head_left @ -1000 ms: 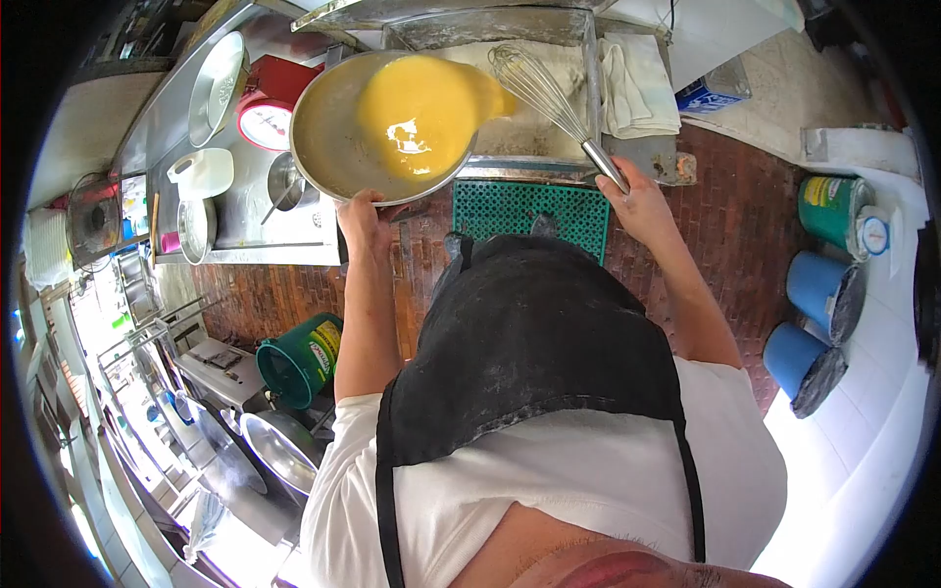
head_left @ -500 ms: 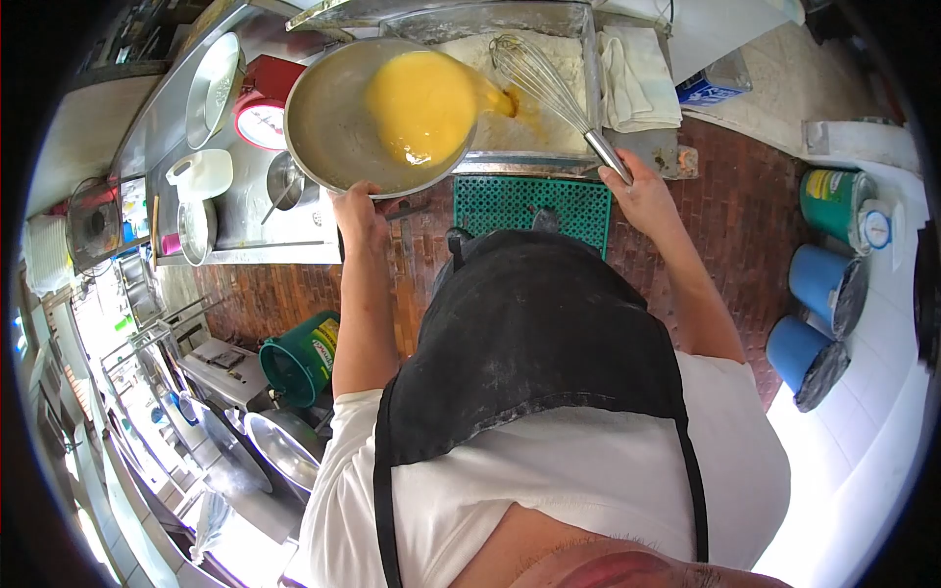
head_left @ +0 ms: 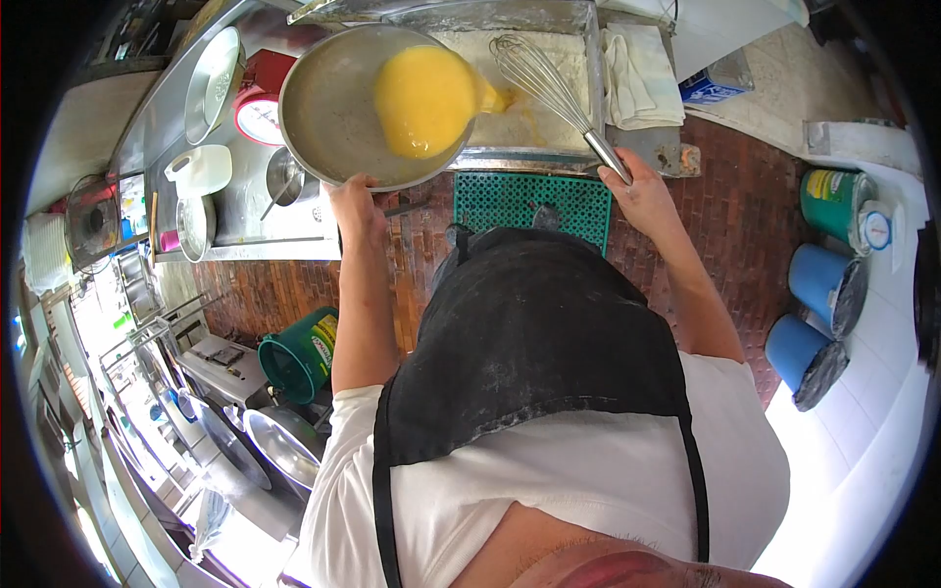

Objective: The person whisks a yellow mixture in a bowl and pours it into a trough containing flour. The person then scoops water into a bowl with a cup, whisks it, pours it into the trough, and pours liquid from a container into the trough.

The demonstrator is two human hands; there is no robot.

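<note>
A large metal bowl (head_left: 328, 118) is tilted to the right, and yellow liquid (head_left: 423, 98) runs over its rim. The stream falls into a metal trough (head_left: 594, 69) holding pale flour (head_left: 559, 59). Gripping the near rim of the bowl is my left hand (head_left: 355, 201); its underside fingers are hidden. My right hand (head_left: 642, 191) is closed around the handle of a wire whisk (head_left: 549, 83). The whisk's wires hover over the flour, to the right of the stream; whether they touch it I cannot tell.
Folded white cloths (head_left: 637, 78) lie right of the trough. On the left counter stand a red scale (head_left: 263, 98), a small metal pot (head_left: 284, 176) and a white plastic jug (head_left: 201, 169). A green mat (head_left: 578, 201) covers part of the brick floor. Blue bins (head_left: 818, 284) line the right wall.
The bowl has moved slightly up and to the left, still pouring. The yellow pool has shifted toward the right rim. My right hand and the whisk have barely moved.
</note>
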